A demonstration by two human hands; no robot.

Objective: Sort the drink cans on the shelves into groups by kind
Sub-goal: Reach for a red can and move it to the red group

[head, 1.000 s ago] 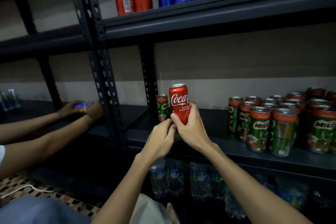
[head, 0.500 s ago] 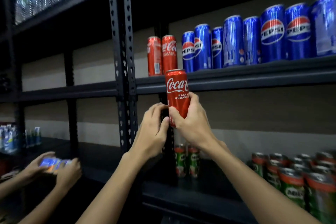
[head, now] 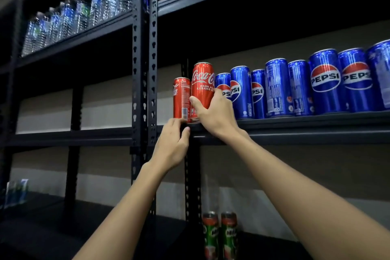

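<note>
Head view. The right hand grasps a slim, glossy red Coca-Cola can around its lower half, thumb on the left side and fingers wrapped round the right. The can is cylindrical, of smooth reflective metal with white script lettering, and stands upright at the front left end of the middle shelf; whether its base rests on the shelf cannot be told, since the hand covers it. Just beside it on the left stands a second red Coca-Cola can, its printed label panel and barcode facing out; the two appear to touch.

The left hand is below the shelf edge, fingers loosely curled with their tips at the base of the second red can and the shelf lip. It grasps nothing that can be seen.

To the right of the held can runs a row of blue Pepsi cans, tall and slender, with a bright metallic sheen and round red, white and blue emblems. Some are turned so that small print shows.

The shelving is dark matt metal. Its upright post is angle iron punched with keyhole slots in two columns.

On the upper left shelf stands a row of clear plastic water bottles, ribbed, with blue labels and pale caps. On the bottom shelf, two green Milo cans with red tops stand side by side, blurred. The wall behind is plain, banded grey-brown and pale.
</note>
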